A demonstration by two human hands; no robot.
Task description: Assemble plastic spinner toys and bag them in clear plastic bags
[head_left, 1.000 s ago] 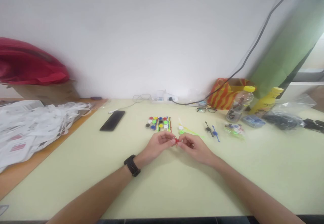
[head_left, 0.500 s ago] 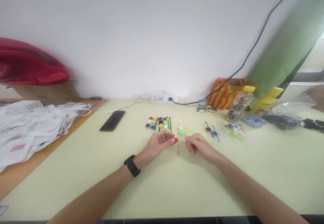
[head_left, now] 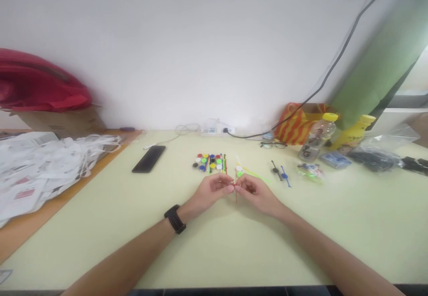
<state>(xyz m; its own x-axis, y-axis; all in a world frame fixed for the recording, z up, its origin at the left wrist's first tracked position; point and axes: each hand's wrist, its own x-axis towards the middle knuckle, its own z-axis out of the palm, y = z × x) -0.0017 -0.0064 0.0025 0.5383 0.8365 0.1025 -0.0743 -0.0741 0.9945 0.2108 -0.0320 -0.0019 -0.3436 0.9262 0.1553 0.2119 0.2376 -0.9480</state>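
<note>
Above the table, my left hand (head_left: pixel 211 192) and my right hand (head_left: pixel 259 195) meet fingertip to fingertip. Between them is a red arrow spinner (head_left: pixel 236 197), a thin red stick with a small red hub at its middle. Both hands pinch it at the hub, which the fingers mostly cover. Just behind my fingers lie a white and a green round piece (head_left: pixel 239 169) and some yellow sticks (head_left: pixel 254 174). Coloured round pieces (head_left: pixel 202 168) sit in rows to the left, with thin coloured arrow sticks (head_left: pixel 225 162) among them. To the right lie a black spinner (head_left: pixel 275 171) and a blue spinner (head_left: pixel 285 177).
A phone (head_left: pixel 149 159) lies at left, beyond it white bags (head_left: pixel 43 166). Glasses (head_left: pixel 273 145), a clear bottle (head_left: pixel 316 137), a yellow bottle (head_left: pixel 354 135), a striped bag (head_left: pixel 289 124) and a plastic packet (head_left: pixel 310 172) stand or lie at right. A power strip (head_left: pixel 214 130) rests against the wall.
My right hand has moved left and its fingers have closed on the hub of the red spinner. My left hand has stayed nearly in place, still holding it.
</note>
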